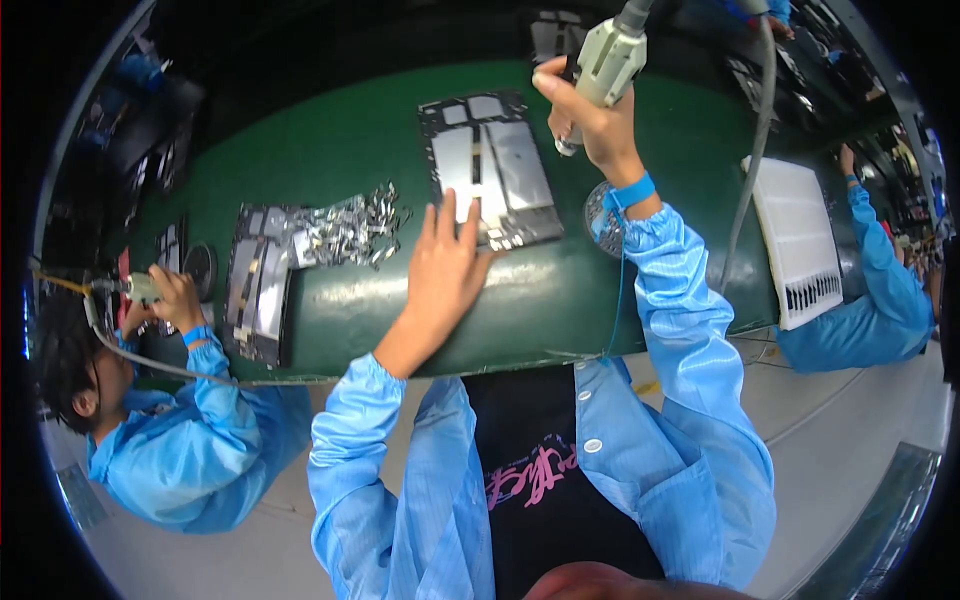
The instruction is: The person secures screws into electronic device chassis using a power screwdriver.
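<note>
In the head view, a flat device with silver plates and a black edge (515, 165) lies on the green worktop (380, 335), near the middle and in front of the person. The left hand (445, 265) grasps nothing; its fingers are spread, and they rest on the lower left part of this device. The right hand (603, 125) is closed around a pale powered screwdriver (612, 62), whose tip points downward at the right side of the device, apart from it. A blue wrist strap (634, 189) goes around the right wrist, and a thin blue cord hangs below it. Just beside this wrist, a round dish (589, 222) sits on the worktop, partly hidden by the sleeve. To the left of the device there is a loose heap of small shiny metal pieces (355, 228), and it touches or nearly touches a second, similar device (258, 290). On the far right, a white ribbed tray (795, 235) lies near the edge. A co-worker in blue (190, 455) at the left holds a similar tool (143, 288), and another person in blue (880, 285) sits at the right.
</note>
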`<state>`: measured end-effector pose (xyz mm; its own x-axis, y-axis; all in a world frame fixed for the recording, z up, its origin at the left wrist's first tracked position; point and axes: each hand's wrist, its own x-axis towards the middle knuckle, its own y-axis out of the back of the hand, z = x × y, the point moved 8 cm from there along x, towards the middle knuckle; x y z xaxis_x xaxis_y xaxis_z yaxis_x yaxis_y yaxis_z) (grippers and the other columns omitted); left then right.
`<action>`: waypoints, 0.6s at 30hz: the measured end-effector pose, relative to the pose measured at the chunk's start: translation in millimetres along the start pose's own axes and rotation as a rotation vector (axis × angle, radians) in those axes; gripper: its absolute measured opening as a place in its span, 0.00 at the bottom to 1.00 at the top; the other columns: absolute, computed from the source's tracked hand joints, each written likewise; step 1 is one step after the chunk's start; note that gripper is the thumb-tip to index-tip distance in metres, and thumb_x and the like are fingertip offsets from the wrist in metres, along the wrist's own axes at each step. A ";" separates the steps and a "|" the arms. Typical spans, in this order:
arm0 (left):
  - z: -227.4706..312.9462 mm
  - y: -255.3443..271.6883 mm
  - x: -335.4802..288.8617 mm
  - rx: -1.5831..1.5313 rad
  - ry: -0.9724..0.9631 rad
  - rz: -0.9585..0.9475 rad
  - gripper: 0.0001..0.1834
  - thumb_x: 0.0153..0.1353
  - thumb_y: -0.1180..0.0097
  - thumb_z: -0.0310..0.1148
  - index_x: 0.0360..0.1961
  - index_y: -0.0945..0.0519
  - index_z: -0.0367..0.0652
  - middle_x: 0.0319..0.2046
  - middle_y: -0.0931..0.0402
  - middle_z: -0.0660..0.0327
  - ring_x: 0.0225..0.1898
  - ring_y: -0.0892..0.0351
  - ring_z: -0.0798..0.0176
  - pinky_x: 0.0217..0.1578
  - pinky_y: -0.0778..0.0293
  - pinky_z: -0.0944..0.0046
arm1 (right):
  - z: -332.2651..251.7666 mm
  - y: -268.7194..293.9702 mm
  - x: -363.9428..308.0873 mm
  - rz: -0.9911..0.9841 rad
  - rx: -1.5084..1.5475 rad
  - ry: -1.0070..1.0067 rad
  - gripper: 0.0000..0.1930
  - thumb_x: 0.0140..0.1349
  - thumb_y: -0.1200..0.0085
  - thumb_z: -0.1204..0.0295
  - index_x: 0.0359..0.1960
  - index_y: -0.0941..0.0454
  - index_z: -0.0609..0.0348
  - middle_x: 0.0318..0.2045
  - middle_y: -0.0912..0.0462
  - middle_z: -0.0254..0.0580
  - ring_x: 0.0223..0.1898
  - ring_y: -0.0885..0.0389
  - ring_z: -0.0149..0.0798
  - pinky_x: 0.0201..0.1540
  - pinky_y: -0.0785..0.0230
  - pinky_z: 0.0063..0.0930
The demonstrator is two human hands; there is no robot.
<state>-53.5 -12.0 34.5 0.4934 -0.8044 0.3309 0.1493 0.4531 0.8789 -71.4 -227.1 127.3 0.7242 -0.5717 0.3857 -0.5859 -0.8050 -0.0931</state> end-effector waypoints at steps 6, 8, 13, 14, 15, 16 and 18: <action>-74.5 -12.7 136.4 -0.122 0.059 0.013 0.35 0.43 0.26 0.43 0.52 0.21 0.35 0.59 0.31 0.38 0.57 0.27 0.41 0.57 0.28 0.54 | -1.1 82.3 -6.6 0.187 0.000 -0.010 0.08 0.59 0.38 0.72 0.33 0.20 0.66 0.14 0.26 0.31 0.11 0.31 0.23 0.14 0.40 0.20; -116.8 -19.4 165.2 -0.138 0.088 0.012 0.39 0.39 0.23 0.42 0.53 0.21 0.36 0.59 0.30 0.41 0.59 0.28 0.43 0.59 0.31 0.55 | 2.7 106.5 -7.8 0.236 0.034 -0.040 0.07 0.61 0.41 0.74 0.35 0.20 0.67 0.14 0.28 0.31 0.11 0.32 0.23 0.14 0.40 0.21; -165.1 -28.5 213.5 -0.162 0.116 0.004 0.41 0.33 0.21 0.38 0.53 0.21 0.36 0.60 0.31 0.41 0.61 0.29 0.45 0.62 0.34 0.56 | -0.8 165.4 -21.4 0.392 0.037 -0.028 0.05 0.62 0.45 0.77 0.36 0.21 0.67 0.11 0.34 0.30 0.09 0.38 0.24 0.14 0.42 0.22; -172.0 -26.8 217.4 -0.175 0.098 0.026 0.41 0.33 0.21 0.38 0.53 0.21 0.36 0.60 0.30 0.42 0.61 0.29 0.45 0.62 0.34 0.57 | 0.2 174.8 -25.0 0.426 0.069 -0.035 0.05 0.62 0.46 0.77 0.36 0.21 0.68 0.11 0.34 0.29 0.09 0.38 0.24 0.14 0.42 0.22; -181.0 -22.2 220.2 -0.185 0.084 0.050 0.41 0.33 0.21 0.38 0.53 0.21 0.36 0.60 0.30 0.43 0.61 0.29 0.46 0.62 0.34 0.57 | 2.6 181.6 -27.3 0.457 0.105 -0.042 0.06 0.62 0.46 0.77 0.37 0.21 0.68 0.11 0.35 0.29 0.09 0.38 0.24 0.14 0.43 0.22; -187.5 -17.8 222.6 -0.181 0.086 0.072 0.40 0.34 0.21 0.39 0.52 0.20 0.36 0.60 0.29 0.44 0.60 0.29 0.46 0.61 0.34 0.56 | 4.6 186.0 -29.0 0.458 0.092 -0.034 0.06 0.63 0.47 0.77 0.38 0.22 0.68 0.11 0.35 0.29 0.09 0.38 0.25 0.13 0.43 0.22; -183.7 -10.8 225.9 -0.045 0.073 0.098 0.39 0.39 0.23 0.44 0.53 0.21 0.39 0.59 0.30 0.47 0.59 0.28 0.46 0.60 0.33 0.57 | 13.2 188.0 -34.0 0.439 0.124 -0.054 0.06 0.62 0.46 0.77 0.37 0.21 0.69 0.12 0.32 0.31 0.09 0.37 0.24 0.14 0.41 0.22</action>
<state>213.8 -128.1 36.6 0.5683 -0.7261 0.3870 0.1350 0.5462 0.8267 -201.4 -361.1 84.6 0.4368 -0.8676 0.2375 -0.7960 -0.4958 -0.3473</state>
